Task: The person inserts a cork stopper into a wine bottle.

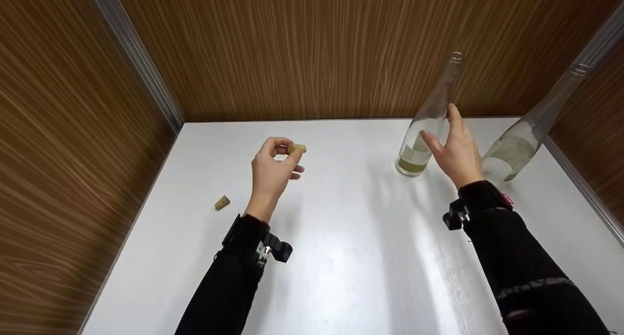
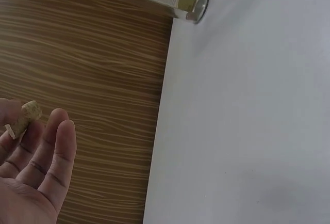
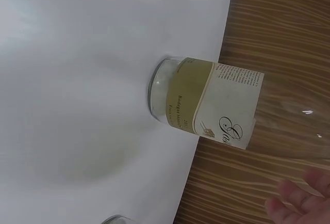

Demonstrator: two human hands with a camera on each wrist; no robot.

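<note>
Left hand (image 1: 271, 171) raised above the white surface (image 1: 341, 257), pinching a cork (image 1: 296, 148) between thumb and forefinger tips; other fingers loosely curled. Cork: short, tan, speckled cylinder with a pale end visible in the left wrist view (image 2: 23, 118). Its long axis lies roughly level, free end pointing toward 3 o'clock in the head view.

Second cork (image 1: 222, 202) lies loose on the surface at about 8 o'clock from the left hand, apart from it.

Right hand (image 1: 456, 149) spread, fingers straight, right beside the near bottle (image 1: 429, 125); whether the fingertips touch the glass, I cannot tell. Bottle: clear glass, tall narrow neck, uncorked mouth, cream and olive label (image 3: 216, 102) low on the body. It stands at the back of the surface, long axis upright, mouth toward 12 o'clock.

Second clear bottle (image 1: 526, 135) at 3 o'clock of the first, also uncorked.
</note>
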